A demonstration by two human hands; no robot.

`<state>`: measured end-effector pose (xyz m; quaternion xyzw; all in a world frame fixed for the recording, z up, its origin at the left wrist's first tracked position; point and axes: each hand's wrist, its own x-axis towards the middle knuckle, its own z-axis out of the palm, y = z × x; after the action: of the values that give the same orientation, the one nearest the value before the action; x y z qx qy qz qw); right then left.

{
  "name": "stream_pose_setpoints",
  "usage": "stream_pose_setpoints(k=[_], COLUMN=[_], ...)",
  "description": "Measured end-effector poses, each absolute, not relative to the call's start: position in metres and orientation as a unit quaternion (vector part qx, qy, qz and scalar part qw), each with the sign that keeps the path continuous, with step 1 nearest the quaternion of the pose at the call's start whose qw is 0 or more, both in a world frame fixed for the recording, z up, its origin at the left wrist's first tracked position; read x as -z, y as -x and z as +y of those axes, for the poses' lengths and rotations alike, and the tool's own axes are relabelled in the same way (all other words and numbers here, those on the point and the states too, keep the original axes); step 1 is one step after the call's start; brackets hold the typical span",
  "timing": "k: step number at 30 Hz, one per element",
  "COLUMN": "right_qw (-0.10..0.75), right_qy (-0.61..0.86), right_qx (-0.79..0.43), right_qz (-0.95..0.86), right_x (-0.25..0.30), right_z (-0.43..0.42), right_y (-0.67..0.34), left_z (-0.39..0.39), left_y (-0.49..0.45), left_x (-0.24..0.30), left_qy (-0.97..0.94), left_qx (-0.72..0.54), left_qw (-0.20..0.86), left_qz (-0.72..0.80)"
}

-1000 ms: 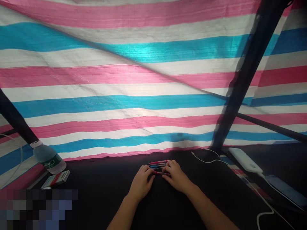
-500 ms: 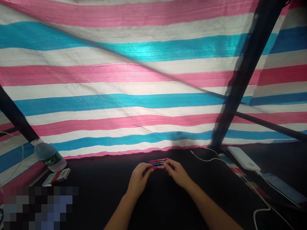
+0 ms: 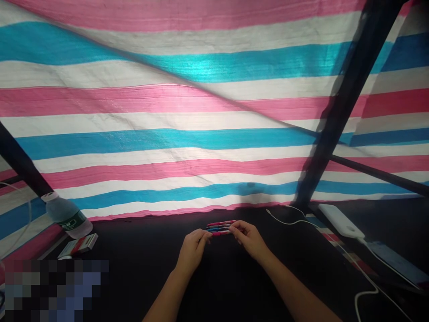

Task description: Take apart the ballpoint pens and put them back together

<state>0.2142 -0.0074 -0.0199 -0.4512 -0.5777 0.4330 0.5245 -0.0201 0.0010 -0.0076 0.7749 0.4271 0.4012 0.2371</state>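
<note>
Pinching from either side, the left hand [image 3: 192,248] and the right hand [image 3: 250,238] close on a short row of slim pink and blue plastic pens [image 3: 219,227]. The pens lie side by side, crosswise between the two hands. The left fingertips [image 3: 205,236] are drawn together on the left ends, mostly on the nearest pink barrel. The right fingers [image 3: 237,228] curl over the right ends and hide the tips there. Whether the pens rest on the matte black tabletop [image 3: 150,259] or hang just above it cannot be told, as the light is too dim.

The pens are thin, straight and smooth, with a slight sheen along their barrels. They sit near the far edge of the tabletop, close under a woven tarpaulin striped in pink, white and turquoise [image 3: 167,112] (coarse and faintly creased, glowing where light comes through).

Well to the left, a clear plastic water bottle with a green label [image 3: 67,217] leans against the tarpaulin, and a small flat red-and-white cardboard box [image 3: 78,245] sits just beside it. To the right, a flat white rectangular power bank [image 3: 340,220] lies near a thin white cable [image 3: 284,220], beside a dark slanted frame pole [image 3: 338,112].
</note>
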Motion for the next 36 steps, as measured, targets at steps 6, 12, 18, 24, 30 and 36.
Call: stream_pose_setpoints(k=[6,12,18,24,30,36], right_qw=[0.523,0.529,0.535,0.54,0.546,0.547], right_qy=[0.453,0.454,0.466,0.465,0.455,0.453], right_qx=[-0.427,-0.427,-0.404,-0.397,-0.402,-0.396], right_qz=[-0.582,-0.577,-0.578,-0.579,-0.577,-0.581], right_x=[0.021,0.019,0.01,0.01,0.014,0.014], right_z=[-0.008,-0.011,-0.016,-0.016,-0.015,-0.015], right_y=[-0.214,-0.216,-0.214,-0.214,-0.216,-0.216], left_z=[-0.001,-0.006,-0.007,-0.01,-0.01,-0.011], left_y=[0.019,0.018,0.018,0.018,0.017,0.016], left_x=[0.009,0.003,0.005,0.001,0.002,-0.003], left_qy=[-0.782,-0.802,-0.8,-0.82,-0.801,-0.817], left_qx=[-0.406,-0.384,-0.39,-0.351,-0.372,-0.351], left_qw=[0.223,0.199,0.187,0.183,0.191,0.197], left_qz=[0.417,0.413,0.415,0.414,0.429,0.413])
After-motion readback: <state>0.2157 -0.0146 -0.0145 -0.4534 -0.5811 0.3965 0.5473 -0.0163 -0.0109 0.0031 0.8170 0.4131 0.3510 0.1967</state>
